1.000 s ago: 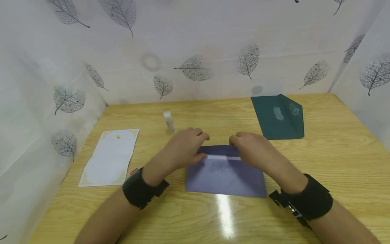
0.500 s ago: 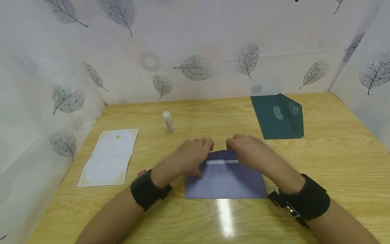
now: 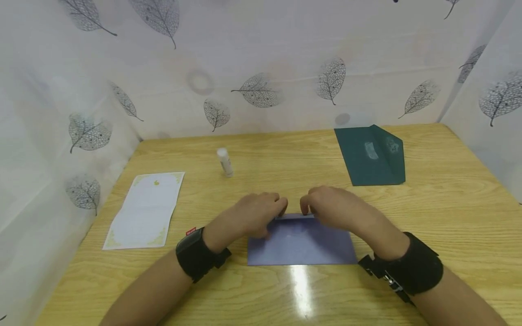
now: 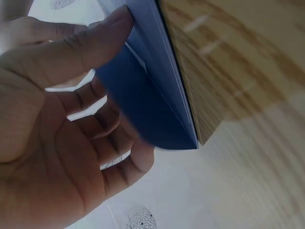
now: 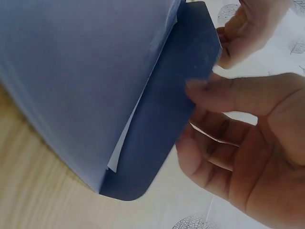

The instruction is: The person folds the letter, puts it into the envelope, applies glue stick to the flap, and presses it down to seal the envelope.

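A purple-blue envelope lies on the table in front of me, its long side towards me. Its dark blue flap, at the far edge, stands partly raised, and a white strip of paper shows in the opening. My left hand is at the flap's left part; in the left wrist view its thumb lies over the envelope front and the curled fingers are behind the flap. With thumb inside and fingers behind, my right hand pinches the flap's edge. From the head view, the fingertips are mostly hidden.
A white glue stick stands behind the left hand. To the left lies a white sheet with a yellow border. A dark green envelope with its flap open lies at the back right. Leaf-printed cloth hangs around the wooden table.
The flap has tipped towards me over the envelope, so less of its dark inside shows in the head view. Both hands have come nearer to me, and the left hand has shifted slightly right.
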`<control>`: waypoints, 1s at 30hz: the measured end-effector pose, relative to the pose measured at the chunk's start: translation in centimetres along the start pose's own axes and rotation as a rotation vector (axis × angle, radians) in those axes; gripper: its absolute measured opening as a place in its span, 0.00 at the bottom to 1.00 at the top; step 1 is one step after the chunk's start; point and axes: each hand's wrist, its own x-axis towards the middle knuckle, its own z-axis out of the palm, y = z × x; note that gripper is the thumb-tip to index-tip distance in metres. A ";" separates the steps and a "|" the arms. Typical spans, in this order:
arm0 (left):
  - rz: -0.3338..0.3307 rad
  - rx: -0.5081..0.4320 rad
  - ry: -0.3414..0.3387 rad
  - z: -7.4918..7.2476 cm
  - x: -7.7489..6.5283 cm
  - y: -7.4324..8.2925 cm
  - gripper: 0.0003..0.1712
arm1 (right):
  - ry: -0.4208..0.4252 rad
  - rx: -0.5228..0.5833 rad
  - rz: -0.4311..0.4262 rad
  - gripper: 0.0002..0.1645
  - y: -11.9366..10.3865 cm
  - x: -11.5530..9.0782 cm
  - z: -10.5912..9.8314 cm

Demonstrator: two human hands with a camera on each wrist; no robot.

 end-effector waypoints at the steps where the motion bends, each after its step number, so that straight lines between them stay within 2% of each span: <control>1: 0.007 -0.009 -0.012 0.0 0.0 0.0 0.26 | -0.014 0.009 -0.015 0.15 0.0 0.0 0.0; 8: 0.082 -0.060 -0.068 0.2 -0.1 0.1 0.22 | -0.095 0.050 -0.058 0.15 0.0 -0.1 0.2; 15: 0.145 -0.147 -0.118 0.0 -0.1 -0.2 0.30 | -0.150 0.069 -0.136 0.20 0.1 -0.2 0.2; 20: 0.190 -0.186 -0.152 -0.3 -0.1 -0.3 0.31 | -0.139 0.063 -0.132 0.21 -0.2 -0.2 0.3; 25: 0.227 -0.195 -0.133 -0.3 0.0 0.2 0.29 | -0.114 0.064 -0.119 0.17 -0.6 -0.2 0.5; 30: 0.222 -0.197 -0.155 -0.3 -0.2 0.3 0.28 | -0.123 0.089 -0.153 0.18 -0.4 -0.2 0.4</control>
